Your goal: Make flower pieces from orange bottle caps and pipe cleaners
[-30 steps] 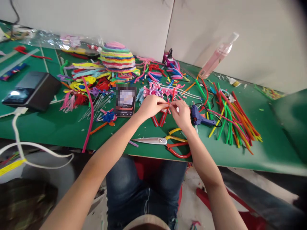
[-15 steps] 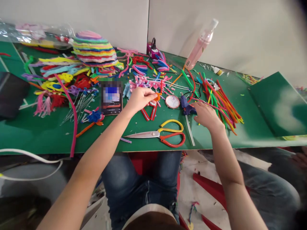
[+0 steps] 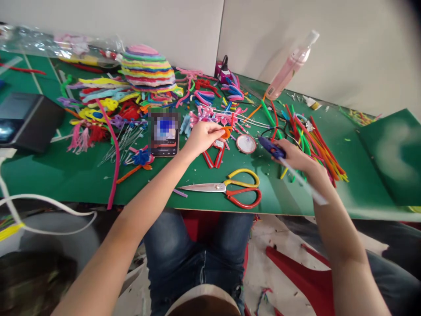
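My left hand [image 3: 206,136] pinches a small bent orange pipe cleaner piece [image 3: 226,133] over the middle of the table. My right hand [image 3: 292,154] is wrapped round a dark blue glue gun [image 3: 271,147], its nozzle toward the left; a clear glue stick [image 3: 304,182] juts from its back. Between the hands lies a round dish with a whitish inside [image 3: 246,143]. Just below my left hand are red-handled pliers or snips [image 3: 213,158], partly hidden. Large scissors [image 3: 223,188] with one yellow and one red handle loop lie near the table's front edge.
A phone [image 3: 164,134] lies left of my left hand, amid heaps of pipe cleaners. Behind are a striped fuzzy dome [image 3: 149,70] and a pink bottle [image 3: 291,66]. More pipe cleaners [image 3: 325,149] lie at the right, near a green board [image 3: 393,153].
My right hand has closed round the glue gun and lifted it from the table, swinging its glue stick rightward. My left hand keeps its pinch. The whole view has shifted slightly.
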`<state>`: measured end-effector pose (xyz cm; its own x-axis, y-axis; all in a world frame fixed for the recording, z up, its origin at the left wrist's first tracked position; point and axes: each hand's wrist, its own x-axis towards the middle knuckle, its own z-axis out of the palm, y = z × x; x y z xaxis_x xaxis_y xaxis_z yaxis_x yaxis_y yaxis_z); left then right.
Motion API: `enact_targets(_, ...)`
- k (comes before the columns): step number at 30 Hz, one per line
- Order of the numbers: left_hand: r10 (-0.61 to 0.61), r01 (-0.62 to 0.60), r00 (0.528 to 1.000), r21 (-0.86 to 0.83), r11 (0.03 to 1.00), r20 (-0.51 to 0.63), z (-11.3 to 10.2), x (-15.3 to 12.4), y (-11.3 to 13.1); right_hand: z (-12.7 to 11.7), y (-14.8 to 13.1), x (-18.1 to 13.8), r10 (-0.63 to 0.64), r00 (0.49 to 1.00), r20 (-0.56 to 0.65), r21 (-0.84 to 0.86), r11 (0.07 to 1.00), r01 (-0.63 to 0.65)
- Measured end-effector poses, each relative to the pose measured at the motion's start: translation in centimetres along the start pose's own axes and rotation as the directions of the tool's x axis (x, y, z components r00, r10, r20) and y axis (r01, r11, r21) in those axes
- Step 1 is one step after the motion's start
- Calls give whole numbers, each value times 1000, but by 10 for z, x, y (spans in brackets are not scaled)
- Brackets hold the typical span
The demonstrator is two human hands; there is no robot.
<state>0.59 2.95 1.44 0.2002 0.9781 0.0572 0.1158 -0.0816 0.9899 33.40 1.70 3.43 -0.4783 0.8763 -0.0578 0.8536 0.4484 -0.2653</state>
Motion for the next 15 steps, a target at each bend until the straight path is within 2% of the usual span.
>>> enact_targets(3, -9, 7, 999, -55, 998, -45, 1, 1, -2, -3, -6, -2, 35, 987, -159, 108, 994, -17)
enact_targets(7, -25, 19, 998, -90, 996, -65, 2, 0, -2, 2, -35, 6, 107, 924, -367, 256, 967, -11)
enact_targets(12, -56, 45, 995, -131, 990, -79, 1, 0, 2, 24, -83, 27, 246, 861, -445, 467, 884, -11)
enact_targets(15, -75, 62, 994, -148, 987, -85, 1, 0, 5, 37, -99, 36, 290, 814, -504, 512, 859, 11)
